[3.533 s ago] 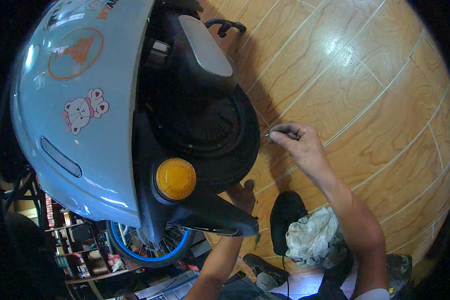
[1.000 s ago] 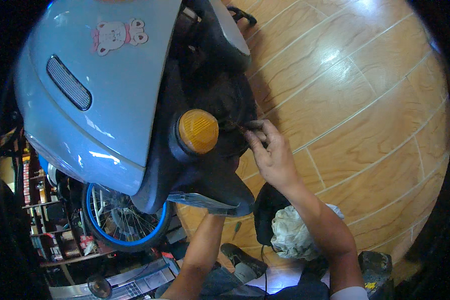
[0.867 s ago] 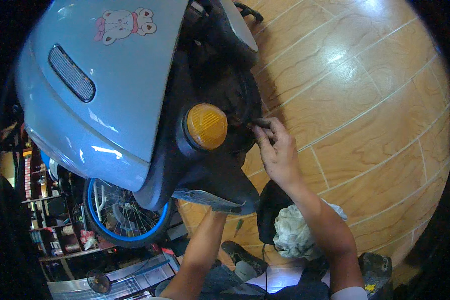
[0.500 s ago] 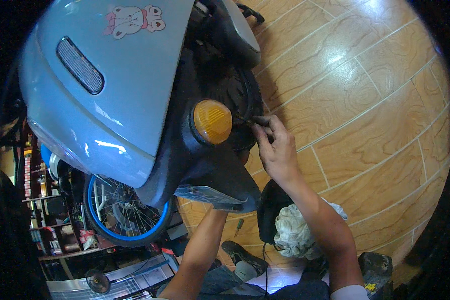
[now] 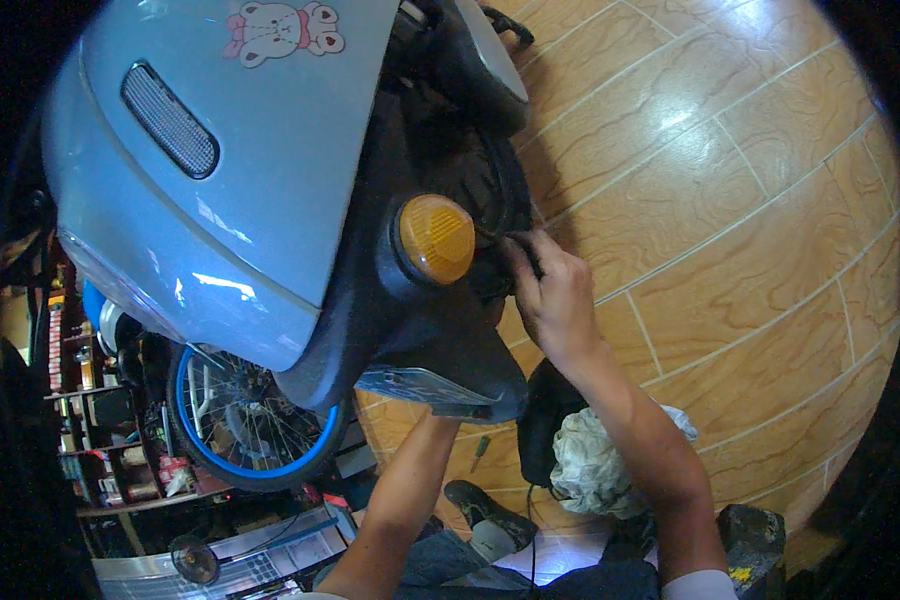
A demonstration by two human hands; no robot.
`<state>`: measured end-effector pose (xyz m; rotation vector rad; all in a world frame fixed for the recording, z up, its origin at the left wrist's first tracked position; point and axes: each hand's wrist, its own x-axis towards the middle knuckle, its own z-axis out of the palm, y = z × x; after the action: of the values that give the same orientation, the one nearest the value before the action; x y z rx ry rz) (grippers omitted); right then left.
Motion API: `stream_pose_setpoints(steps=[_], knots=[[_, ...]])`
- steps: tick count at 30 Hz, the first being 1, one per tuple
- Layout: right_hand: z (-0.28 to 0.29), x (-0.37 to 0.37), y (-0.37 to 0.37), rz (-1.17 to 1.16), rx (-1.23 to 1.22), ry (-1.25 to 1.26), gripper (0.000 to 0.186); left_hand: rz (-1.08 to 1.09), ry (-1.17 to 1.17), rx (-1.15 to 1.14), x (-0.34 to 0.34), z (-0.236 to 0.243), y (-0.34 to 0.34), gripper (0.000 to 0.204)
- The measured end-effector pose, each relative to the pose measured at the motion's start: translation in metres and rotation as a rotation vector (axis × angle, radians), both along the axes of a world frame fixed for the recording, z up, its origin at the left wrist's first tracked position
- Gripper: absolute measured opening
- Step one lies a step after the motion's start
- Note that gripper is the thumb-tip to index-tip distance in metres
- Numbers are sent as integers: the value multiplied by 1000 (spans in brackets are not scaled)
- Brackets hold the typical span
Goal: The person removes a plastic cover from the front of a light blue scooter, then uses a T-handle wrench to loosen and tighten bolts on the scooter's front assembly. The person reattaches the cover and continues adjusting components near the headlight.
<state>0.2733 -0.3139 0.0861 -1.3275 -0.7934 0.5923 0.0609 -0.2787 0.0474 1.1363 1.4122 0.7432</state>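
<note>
A light-blue motor scooter (image 5: pixel 220 210) fills the left half of the view, its rear with an amber round turn signal (image 5: pixel 436 238) and a dark plastic rear fender (image 5: pixel 430 345) facing me. My right hand (image 5: pixel 562 300) is at the edge of the black rear wheel (image 5: pixel 505 190), just right of the signal. Its thumb and fingers are closed together in a pinch, and what lies between them is too dark and small to name. My left forearm (image 5: pixel 405 500) reaches up behind the fender and plate; the fender hides nearly all of that hand, its fingers included.
A screwdriver (image 5: pixel 481 452) lies on the tiled floor (image 5: pixel 730 300). Beside my right forearm are a crumpled whitish cloth (image 5: pixel 590 460) and a black object (image 5: pixel 540 410). A blue-rimmed spoked wheel (image 5: pixel 255 470) and cluttered shelves (image 5: pixel 110 450) stand at the left.
The scooter appears slightly farther right in the picture. My right fingers have curled in a little at the wheel's edge, and the left forearm has barely shifted.
</note>
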Motion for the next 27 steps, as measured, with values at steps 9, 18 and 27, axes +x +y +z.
stream_pose_setpoints(steps=[9, 18, 27], knots=[[-3, -3, 5, -39, 51, -100, 12, 0, -1, -10, 1, -1, 0, 27], [-10, -4, 1, -137, 42, -207, 20, -2, -1, -11, 2, -1, 3, 27], [-7, -4, 3, -154, 67, 2, 19, -10, 3, -13, 2, -1, 4, 27]])
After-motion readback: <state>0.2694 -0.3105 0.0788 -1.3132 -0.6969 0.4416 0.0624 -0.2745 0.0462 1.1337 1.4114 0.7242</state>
